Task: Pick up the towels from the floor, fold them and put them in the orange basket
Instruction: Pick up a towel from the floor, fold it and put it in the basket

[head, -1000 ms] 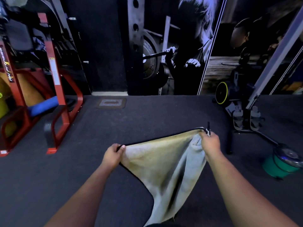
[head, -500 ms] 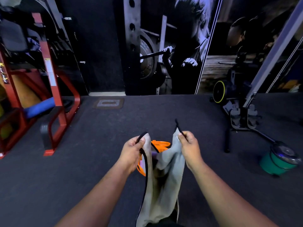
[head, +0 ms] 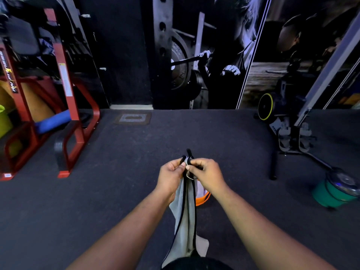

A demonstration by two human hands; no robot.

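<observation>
A pale grey cloth towel with a dark piped edge [head: 186, 217] hangs in front of the person, its two top corners brought together and pinched between the hands. The left hand [head: 171, 177] has its fingers and thumb curled round one corner, and the right hand [head: 207, 176] pinches the other corner just beside it, so the fingertips of both nearly meet. The towel falls straight down from the hands in a narrow doubled strip, its lower end lost at the bottom edge of the view. Just behind the towel, mostly hidden by it and by the right wrist, the round orange plastic basket [head: 203, 198] stands on the dark grey carpeted floor [head: 120, 172]. Well to the left of the basket stands a red steel gym rack [head: 78, 121] with a blue foam roller [head: 52, 121] lying within its frame. To the right of the basket a black bar [head: 272, 164] lies on the floor, and farther right a green round weight with a metal top [head: 335, 191]. Beyond that, against the back wall, stands a black machine with a yellow-rimmed wheel [head: 266, 107]. The wall behind carries a large dark weightlifting mural [head: 204, 55].
</observation>
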